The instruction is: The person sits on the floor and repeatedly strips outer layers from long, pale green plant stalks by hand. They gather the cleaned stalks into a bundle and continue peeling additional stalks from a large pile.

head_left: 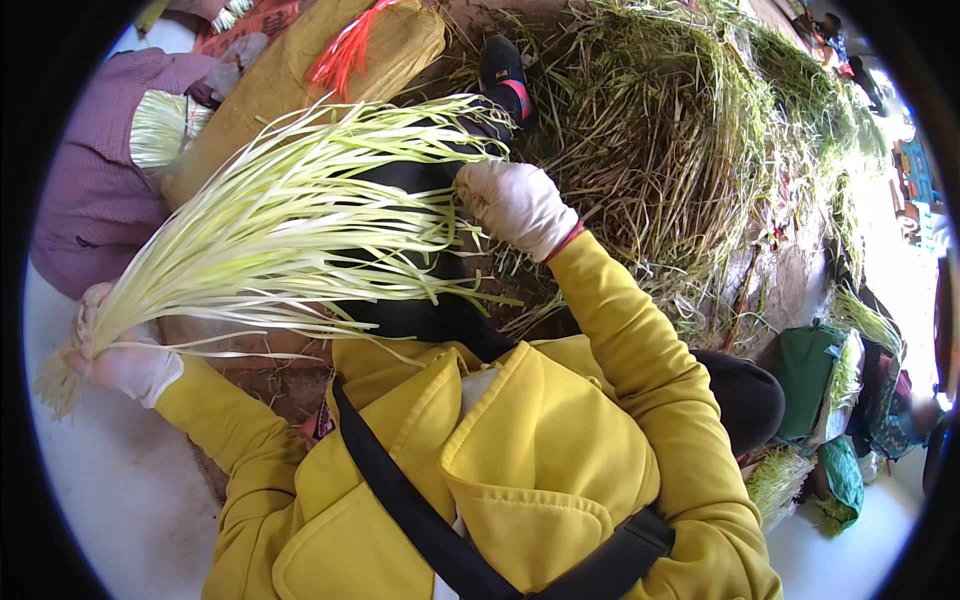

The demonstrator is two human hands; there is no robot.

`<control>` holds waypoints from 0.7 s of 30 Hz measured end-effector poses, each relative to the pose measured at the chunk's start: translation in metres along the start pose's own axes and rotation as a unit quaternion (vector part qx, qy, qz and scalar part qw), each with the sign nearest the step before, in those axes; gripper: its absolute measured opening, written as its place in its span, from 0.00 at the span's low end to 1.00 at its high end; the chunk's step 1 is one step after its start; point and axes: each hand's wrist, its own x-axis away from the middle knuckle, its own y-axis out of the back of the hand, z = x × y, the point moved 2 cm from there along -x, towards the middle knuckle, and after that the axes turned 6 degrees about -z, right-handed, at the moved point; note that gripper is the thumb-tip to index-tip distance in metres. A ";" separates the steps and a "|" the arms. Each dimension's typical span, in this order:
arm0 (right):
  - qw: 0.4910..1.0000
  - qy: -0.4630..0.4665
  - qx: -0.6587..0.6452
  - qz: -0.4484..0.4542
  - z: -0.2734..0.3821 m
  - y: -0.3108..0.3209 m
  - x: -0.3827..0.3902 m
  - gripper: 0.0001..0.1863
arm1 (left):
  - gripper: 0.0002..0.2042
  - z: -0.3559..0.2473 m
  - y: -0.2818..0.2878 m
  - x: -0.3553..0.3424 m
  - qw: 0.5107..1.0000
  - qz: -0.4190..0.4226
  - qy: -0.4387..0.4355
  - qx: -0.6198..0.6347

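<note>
A thick bundle of pale yellow-green chives (pixel 290 215) fans out across my lap, its whitish root ends bunched at the far left. My left hand (pixel 125 360), in a white glove, is closed around the bundle near those ends. The loose leaf tips spread to the right toward my other hand. Gloved in white as well, my right hand (pixel 515 205) is curled into a fist just beside the tips. Its fingers face away, so whatever they may pinch is hidden.
A long tan wrapped roll (pixel 300 100) lies ahead, with red plastic strips (pixel 350 50) on it. A person in a purple checked garment (pixel 95 170) is at the left beside another chive bundle (pixel 160 130). Dry grassy trimmings (pixel 680 150) heap at the right, with a green bag (pixel 808 380) nearer.
</note>
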 end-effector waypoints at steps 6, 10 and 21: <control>0.914 -0.288 0.182 0.221 -0.061 -0.014 0.020 0.13 | 0.23 0.004 0.005 -0.002 0.987 0.056 0.110 0.107; 0.909 -0.322 0.157 0.212 -0.082 0.010 0.050 0.15 | 0.23 0.002 0.000 0.006 0.998 0.032 0.056 0.018; 0.906 -0.273 -0.186 0.264 -0.016 -0.064 0.092 0.21 | 0.19 -0.008 -0.018 0.031 0.992 0.092 0.062 0.062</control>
